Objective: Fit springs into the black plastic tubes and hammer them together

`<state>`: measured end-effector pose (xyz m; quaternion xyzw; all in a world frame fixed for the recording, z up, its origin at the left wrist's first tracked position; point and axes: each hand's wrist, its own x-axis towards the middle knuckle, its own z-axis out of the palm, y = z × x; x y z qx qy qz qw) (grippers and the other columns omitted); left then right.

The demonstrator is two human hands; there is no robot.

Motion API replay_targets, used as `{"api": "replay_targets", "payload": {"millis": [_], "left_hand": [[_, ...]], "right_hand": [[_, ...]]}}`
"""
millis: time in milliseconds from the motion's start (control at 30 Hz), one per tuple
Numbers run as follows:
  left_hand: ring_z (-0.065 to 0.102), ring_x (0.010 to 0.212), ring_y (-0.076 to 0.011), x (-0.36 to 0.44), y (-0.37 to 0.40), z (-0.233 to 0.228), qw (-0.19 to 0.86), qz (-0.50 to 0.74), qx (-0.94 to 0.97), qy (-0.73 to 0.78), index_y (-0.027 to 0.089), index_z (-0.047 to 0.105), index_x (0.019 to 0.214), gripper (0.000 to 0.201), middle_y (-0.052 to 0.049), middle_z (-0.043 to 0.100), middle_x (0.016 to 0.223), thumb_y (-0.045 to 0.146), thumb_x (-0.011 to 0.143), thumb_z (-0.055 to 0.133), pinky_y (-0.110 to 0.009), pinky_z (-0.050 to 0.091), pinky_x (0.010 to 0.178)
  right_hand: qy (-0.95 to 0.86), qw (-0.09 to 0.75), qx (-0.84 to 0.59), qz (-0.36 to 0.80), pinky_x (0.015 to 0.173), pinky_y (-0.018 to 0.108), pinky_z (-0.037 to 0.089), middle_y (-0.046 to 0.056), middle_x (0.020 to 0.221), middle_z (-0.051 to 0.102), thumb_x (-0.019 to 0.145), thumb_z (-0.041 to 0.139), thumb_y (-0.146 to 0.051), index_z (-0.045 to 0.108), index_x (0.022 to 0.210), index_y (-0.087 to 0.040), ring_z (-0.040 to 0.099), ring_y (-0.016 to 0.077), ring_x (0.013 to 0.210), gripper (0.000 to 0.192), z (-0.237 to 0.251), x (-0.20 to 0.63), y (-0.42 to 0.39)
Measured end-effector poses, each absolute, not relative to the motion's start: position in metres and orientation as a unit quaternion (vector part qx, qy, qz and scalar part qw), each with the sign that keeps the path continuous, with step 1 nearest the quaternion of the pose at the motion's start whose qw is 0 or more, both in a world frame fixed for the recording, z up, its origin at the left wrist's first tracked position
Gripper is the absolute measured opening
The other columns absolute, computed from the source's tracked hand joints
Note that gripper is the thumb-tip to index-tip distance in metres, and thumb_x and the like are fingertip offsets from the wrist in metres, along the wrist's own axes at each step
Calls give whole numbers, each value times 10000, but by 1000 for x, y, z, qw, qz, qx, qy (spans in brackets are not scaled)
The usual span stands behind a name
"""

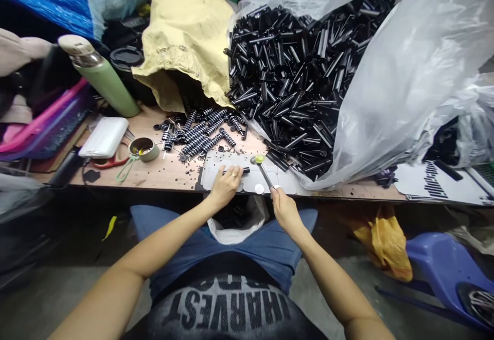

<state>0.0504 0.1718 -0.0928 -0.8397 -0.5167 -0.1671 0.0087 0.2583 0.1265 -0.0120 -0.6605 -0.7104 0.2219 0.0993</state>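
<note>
At the centre of the frame, the left hand (227, 185) lies with fingers partly bent over a black tube (246, 170), whose right end juts past the fingertips; whether it is gripped, I cannot tell. The right hand (285, 210) is closed around the handle of a hammer (265, 175), its yellow-green head near that end. Beneath is a grey plate (211, 167) on the surface (173, 175); ringed black pieces (204, 133) lie upper left of it, heaped black parts (293, 62) upper right.

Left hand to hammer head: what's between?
Head view: the protruding end of a black tube at the left hand, then bare grey plate toward the hammer head.
</note>
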Motion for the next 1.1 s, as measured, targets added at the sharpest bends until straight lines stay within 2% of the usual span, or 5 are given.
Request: {"api": "replay_targets", "payload": {"millis": [200, 333, 600, 767, 1100], "left_hand": [[221, 1409, -349, 72, 159, -97, 5, -159, -837, -523, -50, 306, 1425, 697, -263, 293, 1491, 435, 927, 358, -500, 182, 1125], [325, 1359, -340, 67, 169, -101, 0, -195, -841, -505, 10, 370, 1403, 589, -251, 403, 1429, 366, 933, 377, -496, 283, 1067], [573, 884, -239, 78, 171, -82, -41, -195, -834, -515, 79, 521, 1262, 359, -136, 630, 947, 114, 928, 393, -358, 460, 749], [564, 870, -230, 89, 121, -84, -41, -217, -875, -431, 97, 496, 1282, 353, -120, 626, 945, 191, 956, 400, -347, 458, 719], [517, 985, -322, -6, 245, -53, 16, -144, -657, -740, 46, 628, 1035, 295, -200, 614, 1007, 121, 902, 375, -392, 434, 776]], "right_hand": [[-763, 133, -589, 231, 562, 242, 367, 65, 725, 650, 996, 207, -434, 538, 1003, -173, 615, 173, 610, 421, -3, 216, 115], [-784, 3, -580, 220, 596, 257, 358, 72, 797, 700, 1001, 264, -410, 534, 1090, -189, 663, 203, 690, 360, -16, 204, 118], [-703, 13, -710, 44, 661, 299, 387, 119, 844, 671, 990, 313, -405, 574, 983, -156, 631, 241, 788, 361, -19, 267, 175], [-802, 136, -582, 12, 892, 341, 402, 145, 1077, 616, 944, 456, -327, 562, 1105, -132, 536, 249, 1034, 274, -31, 230, 235], [-804, 104, -583, 56, 877, 359, 424, 150, 1145, 565, 911, 495, -317, 550, 1096, -137, 501, 265, 1068, 264, -26, 127, 307]]}}
